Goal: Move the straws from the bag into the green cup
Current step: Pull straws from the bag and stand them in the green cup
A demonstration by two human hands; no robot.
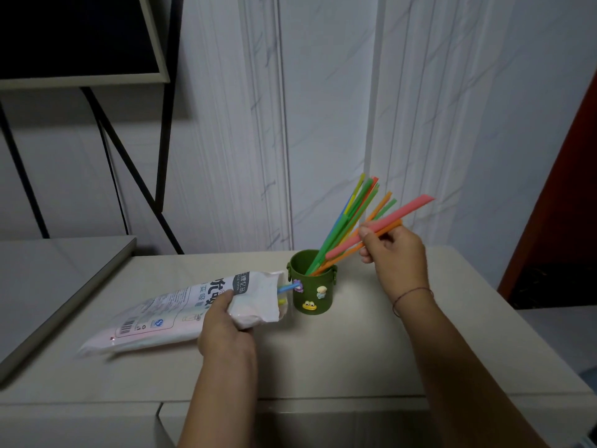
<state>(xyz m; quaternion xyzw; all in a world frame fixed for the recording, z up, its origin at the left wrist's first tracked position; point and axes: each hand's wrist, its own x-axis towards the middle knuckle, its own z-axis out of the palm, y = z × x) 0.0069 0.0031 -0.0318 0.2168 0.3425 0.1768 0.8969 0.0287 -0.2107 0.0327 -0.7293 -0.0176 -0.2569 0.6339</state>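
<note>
The pink straw (407, 208) and an orange straw (394, 225) are pinched by the right hand (392, 247). Their long axes point toward 2 o'clock, with the lower ends at the green cup (311, 291) mouth. More straws (350, 215) stand inside the cup, leaning toward 1 o'clock. The bag (174, 310) lies at 9 o'clock of the cup, gripped near its mouth by the left hand (226, 331). A blue straw tip (287, 288) protrudes from the bag.

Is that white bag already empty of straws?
No: a blue straw end and a yellow straw end poke out of the bag's open mouth, beside the green cup.
</note>
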